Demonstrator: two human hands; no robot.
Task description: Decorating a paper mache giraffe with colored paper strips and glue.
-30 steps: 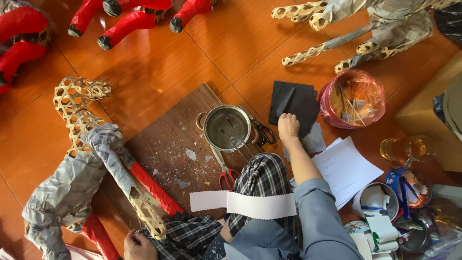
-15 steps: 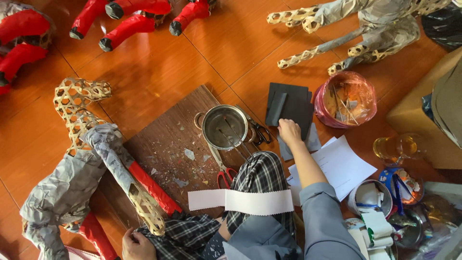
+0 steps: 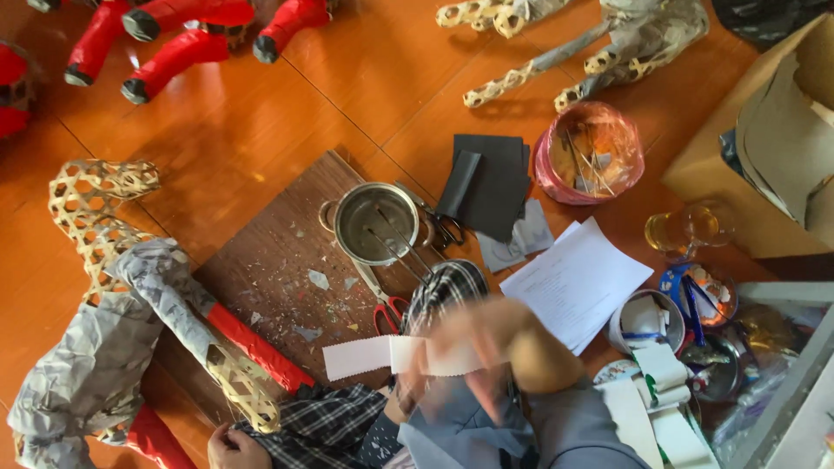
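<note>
At lower centre, the blurred right hand meets the long white paper strip; its grip cannot be told. At the bottom edge, the left hand is clenched beside the woven bamboo animal frame.

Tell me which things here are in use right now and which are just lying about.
In use:
right hand, blurred, at the white paper strip
left hand by the woven figure, part covered with paper and red
metal pot, scissors, wooden board

Lying about:
black sheets
pink bag
glass
printed sheet
red figures
</note>
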